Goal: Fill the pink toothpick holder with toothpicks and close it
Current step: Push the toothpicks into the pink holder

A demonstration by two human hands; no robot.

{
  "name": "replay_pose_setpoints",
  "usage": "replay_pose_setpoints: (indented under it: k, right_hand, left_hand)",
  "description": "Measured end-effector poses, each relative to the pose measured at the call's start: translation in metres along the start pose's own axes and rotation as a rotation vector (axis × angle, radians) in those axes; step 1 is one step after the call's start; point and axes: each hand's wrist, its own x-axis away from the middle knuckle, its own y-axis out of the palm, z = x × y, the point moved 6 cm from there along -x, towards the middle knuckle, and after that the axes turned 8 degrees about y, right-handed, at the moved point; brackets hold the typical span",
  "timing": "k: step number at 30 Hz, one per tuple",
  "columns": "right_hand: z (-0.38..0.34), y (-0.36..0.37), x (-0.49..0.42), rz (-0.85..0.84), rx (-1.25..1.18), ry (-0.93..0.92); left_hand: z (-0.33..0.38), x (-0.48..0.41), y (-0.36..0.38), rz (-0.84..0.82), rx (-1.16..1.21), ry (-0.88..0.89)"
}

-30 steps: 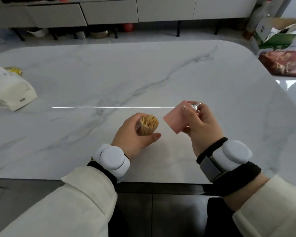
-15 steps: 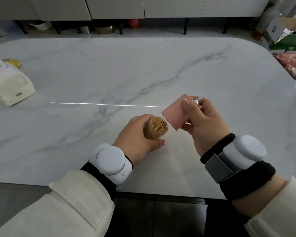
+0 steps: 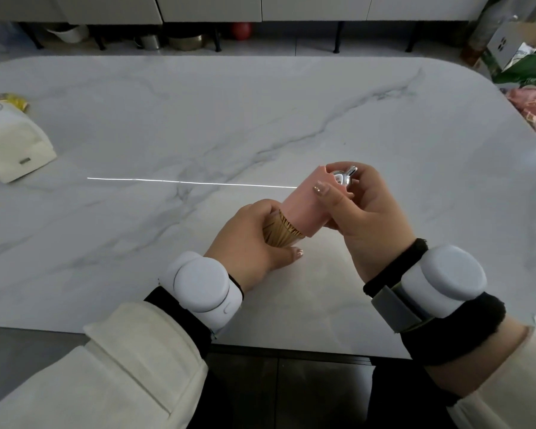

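Observation:
My left hand (image 3: 248, 239) grips a thick bundle of wooden toothpicks (image 3: 64, 233), held just above the marble table (image 3: 198, 119). My right hand (image 3: 362, 218) holds the pink toothpick holder (image 3: 307, 205) tilted, its open end down-left over the tips of the bundle. The bundle's upper ends sit inside the holder's mouth. A shiny silver piece (image 3: 344, 178) shows at the holder's far end, between my right fingers.
A white pouch (image 3: 13, 150) with something yellow behind it lies at the table's left edge. Boxes and bags (image 3: 526, 66) stand beyond the right corner. The table's near edge runs just below my wrists.
The two hands have come together: the pink holder has slid down over the top of the toothpick bundle, which stood apart from it before.

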Motion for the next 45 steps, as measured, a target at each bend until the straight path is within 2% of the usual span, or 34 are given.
replay_pose_setpoints:
  k: [11, 22, 45]
  right_hand:
    - [-0.004, 0.001, 0.004, 0.006, 0.132, -0.054]
    - [0.003, 0.006, 0.004, -0.011, 0.233, -0.021]
    - [0.012, 0.003, -0.001, -0.013, 0.243, 0.022]
  left_hand:
    - [0.002, -0.002, 0.002, 0.018, -0.010, 0.011]
    - [0.003, -0.001, 0.004, 0.018, 0.057, -0.015]
    - [-0.001, -0.004, 0.003, -0.013, -0.023, 0.009]
